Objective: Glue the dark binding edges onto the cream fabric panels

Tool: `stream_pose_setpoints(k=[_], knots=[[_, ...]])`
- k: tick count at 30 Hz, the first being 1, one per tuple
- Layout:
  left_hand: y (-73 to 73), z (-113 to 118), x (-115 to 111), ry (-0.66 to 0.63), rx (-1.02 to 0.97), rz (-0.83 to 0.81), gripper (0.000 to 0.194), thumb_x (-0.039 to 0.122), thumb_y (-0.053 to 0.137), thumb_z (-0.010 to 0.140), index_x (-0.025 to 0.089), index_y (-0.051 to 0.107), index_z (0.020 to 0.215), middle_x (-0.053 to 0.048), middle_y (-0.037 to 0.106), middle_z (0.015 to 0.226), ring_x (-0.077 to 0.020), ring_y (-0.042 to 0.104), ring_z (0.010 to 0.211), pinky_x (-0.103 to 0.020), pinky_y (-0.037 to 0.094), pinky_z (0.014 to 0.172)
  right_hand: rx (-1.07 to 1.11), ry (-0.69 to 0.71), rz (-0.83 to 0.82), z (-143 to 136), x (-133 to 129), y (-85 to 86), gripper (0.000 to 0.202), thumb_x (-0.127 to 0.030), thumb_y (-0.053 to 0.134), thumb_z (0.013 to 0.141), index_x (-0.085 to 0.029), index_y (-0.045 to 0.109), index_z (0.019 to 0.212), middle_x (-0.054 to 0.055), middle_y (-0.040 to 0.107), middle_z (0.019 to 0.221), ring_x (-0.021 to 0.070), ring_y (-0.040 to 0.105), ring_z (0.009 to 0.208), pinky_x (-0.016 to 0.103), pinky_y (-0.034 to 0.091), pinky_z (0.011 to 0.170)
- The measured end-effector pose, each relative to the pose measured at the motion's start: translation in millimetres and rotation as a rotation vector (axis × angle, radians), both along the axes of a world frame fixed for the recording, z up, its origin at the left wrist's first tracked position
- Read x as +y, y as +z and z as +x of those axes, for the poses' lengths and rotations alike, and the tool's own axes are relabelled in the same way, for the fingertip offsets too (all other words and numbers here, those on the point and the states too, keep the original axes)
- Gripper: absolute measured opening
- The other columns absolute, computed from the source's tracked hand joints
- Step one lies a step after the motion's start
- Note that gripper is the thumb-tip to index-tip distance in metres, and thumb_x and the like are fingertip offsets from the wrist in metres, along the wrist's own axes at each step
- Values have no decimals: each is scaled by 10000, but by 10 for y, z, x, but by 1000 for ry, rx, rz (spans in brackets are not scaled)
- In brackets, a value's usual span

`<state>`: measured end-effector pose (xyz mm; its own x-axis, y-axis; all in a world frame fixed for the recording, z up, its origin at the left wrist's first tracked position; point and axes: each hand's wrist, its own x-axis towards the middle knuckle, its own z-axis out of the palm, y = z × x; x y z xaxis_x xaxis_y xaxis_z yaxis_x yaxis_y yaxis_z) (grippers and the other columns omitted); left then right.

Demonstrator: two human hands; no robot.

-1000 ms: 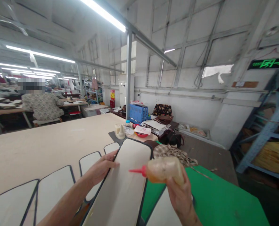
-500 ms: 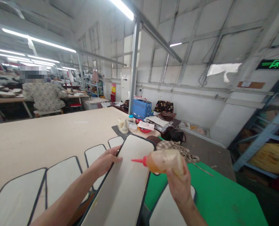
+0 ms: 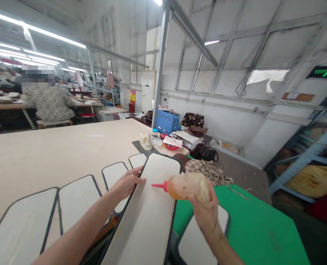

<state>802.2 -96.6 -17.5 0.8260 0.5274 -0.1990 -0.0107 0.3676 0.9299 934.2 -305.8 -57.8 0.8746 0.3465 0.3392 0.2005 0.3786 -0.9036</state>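
Note:
My left hand (image 3: 130,183) grips the left edge of a long white panel (image 3: 149,209) with dark edging, thumb on its face. The panel slants up from the bottom of the view. Wrapped round a soft, clear bottle (image 3: 188,187) is my right hand (image 3: 206,209); the bottle lies on its side with amber liquid inside. Its red nozzle (image 3: 159,185) points left over the panel's upper half; whether the tip touches the surface I cannot tell.
Several similar dark-edged panels (image 3: 77,200) lie on the pale table (image 3: 69,151) at left. Another panel (image 3: 199,239) rests at the green surface (image 3: 257,224). Checked cloth (image 3: 204,171), a blue crate (image 3: 167,121) and a post (image 3: 160,62) stand beyond. A person (image 3: 47,101) sits far left.
The camera view has shifted a little. The bottle and my right hand have moved slightly left against the panel. Both holds are unchanged.

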Motion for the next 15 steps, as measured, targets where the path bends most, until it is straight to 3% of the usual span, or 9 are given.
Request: stream_pose_setpoints(k=[3,5,7,12,15], knots=[[-9,-26,-23,19,8,3,746,76,719,514,133,555,1240,-83,750,877,-255,698,712,-303,544,595,20,74,-5,-104,-56,-38,664,-344,900,402,-209,653,1003,81,720,983,302,660,910,407,550,799],[-52,-70,-19,67,26,21,758,79,732,518,130,543,1250,-76,751,869,-252,700,731,-290,545,607,31,194,5,-282,-139,-133,695,-511,882,331,-217,683,928,64,739,828,300,686,725,395,580,640],[-106,-106,-15,106,58,26,782,70,734,528,144,519,1277,-65,751,864,-243,702,732,-281,546,619,48,260,31,-385,-204,-170,748,-599,840,358,-221,671,981,72,740,825,312,691,722,418,574,637],[-196,10,-103,151,159,-3,851,36,711,585,148,405,1371,-76,744,850,-241,701,716,-308,559,636,40,78,73,-130,-333,-93,638,-328,888,425,-222,651,1007,63,724,923,279,672,830,383,555,720],[-260,192,-205,229,207,18,798,10,645,647,134,381,1390,-79,729,781,-237,693,665,-320,559,599,132,179,148,-33,-457,-271,672,-364,909,341,-224,681,957,50,728,834,274,668,738,376,560,628]])
